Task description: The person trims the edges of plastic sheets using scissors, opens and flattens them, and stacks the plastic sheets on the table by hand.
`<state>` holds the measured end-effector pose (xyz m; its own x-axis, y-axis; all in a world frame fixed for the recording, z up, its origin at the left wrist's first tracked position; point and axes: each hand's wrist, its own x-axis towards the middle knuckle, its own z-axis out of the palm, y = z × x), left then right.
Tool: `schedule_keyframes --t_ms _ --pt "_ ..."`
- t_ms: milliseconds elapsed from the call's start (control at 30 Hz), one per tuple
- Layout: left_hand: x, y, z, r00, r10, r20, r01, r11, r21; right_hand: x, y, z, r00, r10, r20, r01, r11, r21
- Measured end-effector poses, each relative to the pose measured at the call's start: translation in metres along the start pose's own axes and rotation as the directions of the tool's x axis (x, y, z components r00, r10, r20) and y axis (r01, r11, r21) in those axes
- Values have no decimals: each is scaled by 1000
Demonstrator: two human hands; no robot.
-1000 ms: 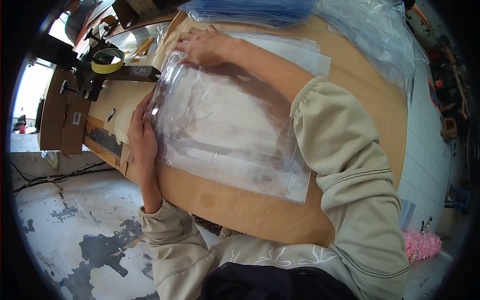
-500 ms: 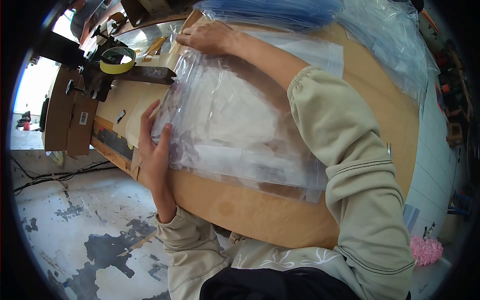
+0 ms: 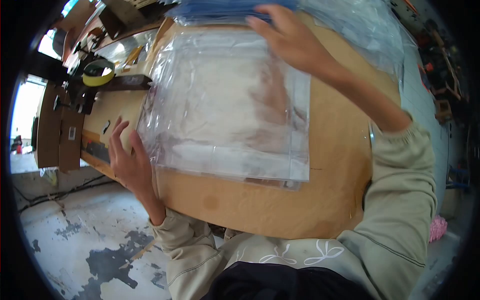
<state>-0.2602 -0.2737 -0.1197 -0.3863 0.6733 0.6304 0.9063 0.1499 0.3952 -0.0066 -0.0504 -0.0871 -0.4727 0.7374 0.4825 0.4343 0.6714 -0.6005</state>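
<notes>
A stack of clear plastic bags or sheets [image 3: 220,107] lies flat on the brown table [image 3: 260,212] in front of me. Beside its lower left corner is my left hand [image 3: 131,162], fingers apart and holding nothing. My right hand [image 3: 295,47] is raised over the stack's far right corner, with thumb and fingers spread. Its fingertips overlap the edge of a bluish stack of plastic sheets [image 3: 215,12] at the back; whether they touch it I cannot tell. Slight blur softens the right hand.
At the left stands a dark metal clamp-like fixture [image 3: 125,81] with a yellow tape roll [image 3: 98,73] on it. A cardboard box [image 3: 49,127] sits farther left. More loose clear plastic [image 3: 367,37] is heaped at the back right. A small dark-and-white object [image 3: 106,126] lies on the left board.
My right hand has swung from the stack's far left corner to the right, toward the bluish stack. My left hand has come off the stack's left edge and opened. The view has shifted slightly.
</notes>
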Motion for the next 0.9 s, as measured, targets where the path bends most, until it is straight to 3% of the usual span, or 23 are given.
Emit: schedule_keyframes --t_ms 33,67,100,167,233,267,300,367,400,500,600,667,700,733,767,833,900 --pt "-1 12 -10 986 165 9 -165 978 131 -33 4 -17 994 102 -36 -98 992 81" --pt "-2 26 -17 939 319 132 -328 943 51 -64 -11 -36 934 344 102 -359 895 265" --pt "-5 43 -20 853 465 236 -469 882 -42 -95 -26 -54 797 558 231 -602 701 382" --pt "-14 82 -14 652 616 442 -590 779 -213 -144 -38 -61 591 691 416 -785 377 491" --pt "-18 96 -3 529 640 557 -642 731 -231 -165 -60 -61 536 665 521 -806 221 549" --pt "-20 102 3 460 648 607 -665 704 -248 -169 -66 -57 573 596 562 -794 234 560" --pt "-23 102 8 433 673 599 -686 678 -266 -171 -70 -52 605 526 599 -782 247 572" --pt "-23 88 18 376 721 582 -730 618 -293 -166 -75 -46 574 442 689 -814 211 542" --pt "-27 83 21 396 718 572 -698 640 -321 -165 -74 -46 557 395 731 -828 194 526" --pt "-27 89 17 403 679 614 -664 679 -314 -174 -64 -42 692 329 642 -708 485 514" --pt "-30 88 17 417 671 613 -651 692 -313 -153 -50 -78 661 233 714 -642 669 376" --pt "-31 86 18 432 664 610 -632 706 -320 -140 -13 -92 819 106 564 -303 915 267" --pt "-31 86 20 441 660 608 -620 714 -326 -129 8 -99 909 41 415 -91 991 102" --pt "-31 87 21 450 656 606 -607 722 -332 -115 31 -109 960 -69 272 100 990 -103" --pt "-31 88 21 463 647 605 -589 735 -335 -100 61 -121 956 -206 208 271 890 -367" --pt "-28 89 21 492 628 603 -552 761 -342 -63 117 -147 990 -105 90 138 782 -608" --pt "-28 87 22 489 632 602 -549 759 -350 -30 173 -172 988 -139 -61 38 617 -786"
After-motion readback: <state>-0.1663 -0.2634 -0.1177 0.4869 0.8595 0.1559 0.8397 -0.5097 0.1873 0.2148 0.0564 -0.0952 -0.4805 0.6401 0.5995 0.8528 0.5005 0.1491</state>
